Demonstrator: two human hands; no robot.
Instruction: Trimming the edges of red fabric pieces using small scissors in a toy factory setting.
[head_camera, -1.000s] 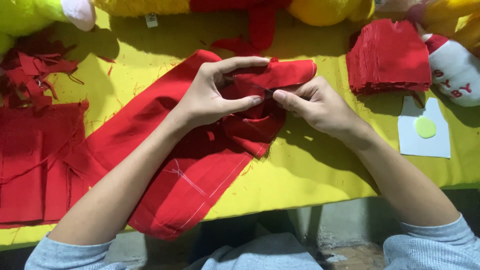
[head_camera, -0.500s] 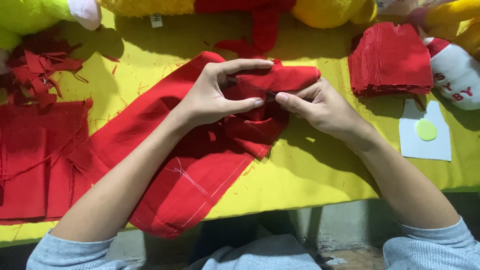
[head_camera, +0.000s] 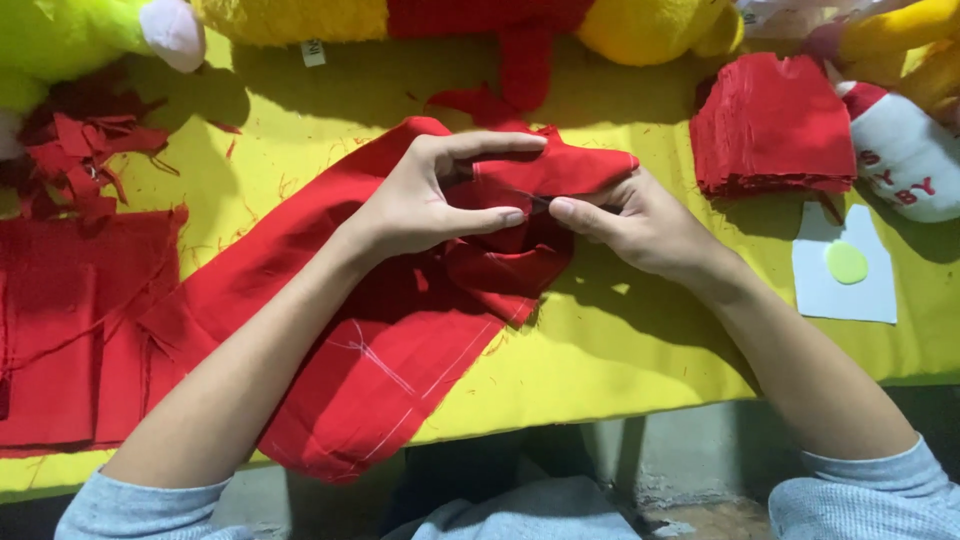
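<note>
Both hands pinch a folded end of red cloth near the middle of the yellow tabletop.

The yellow tabletop (head_camera: 620, 350) carries a long red cloth (head_camera: 380, 370) running from its near edge toward the centre; it looks light, limp and prone to fraying, so it is best held at the folded edge, where both hands already grip. The left hand (head_camera: 430, 200) arches over the fold, thumb and forefinger closed on it; the right hand (head_camera: 640, 225) pinches the same fold from the other side. A stack of red squares (head_camera: 770, 125) sits near the far right corner. Plush toys along the far edge are cut off, and what lies between the fingertips is too small to make out.
</note>
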